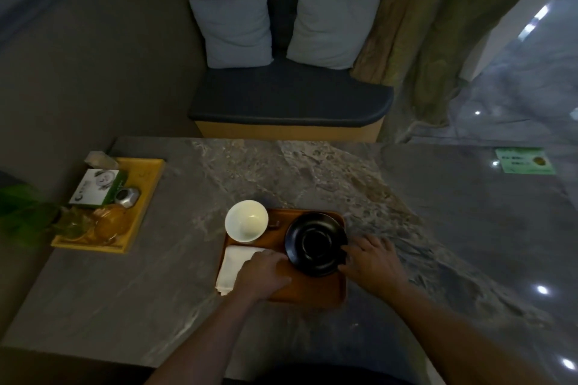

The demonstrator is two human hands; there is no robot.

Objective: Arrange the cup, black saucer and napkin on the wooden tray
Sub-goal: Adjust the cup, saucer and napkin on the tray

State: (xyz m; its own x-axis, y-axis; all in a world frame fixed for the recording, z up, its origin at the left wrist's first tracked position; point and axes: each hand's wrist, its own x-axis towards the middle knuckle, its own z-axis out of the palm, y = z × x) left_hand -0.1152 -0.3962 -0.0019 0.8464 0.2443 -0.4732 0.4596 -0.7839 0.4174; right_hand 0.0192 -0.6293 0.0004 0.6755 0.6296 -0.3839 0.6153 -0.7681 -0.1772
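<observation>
On the wooden tray (308,292), the black saucer (316,244) sits at the right, gripped at its rim by the right hand (372,262). The left hand (266,272) rests loosely curled beside the napkin (234,266); whether it holds anything, I cannot tell. The cup (246,221) overhangs the tray's far-left corner, so a nudge could tip it off. Bare tabletop (422,228) lies open all around.

Both bare forearms reach forward; left hand (264,272) lies palm-down, right hand (370,261) has fingers spread, curled inward.
</observation>
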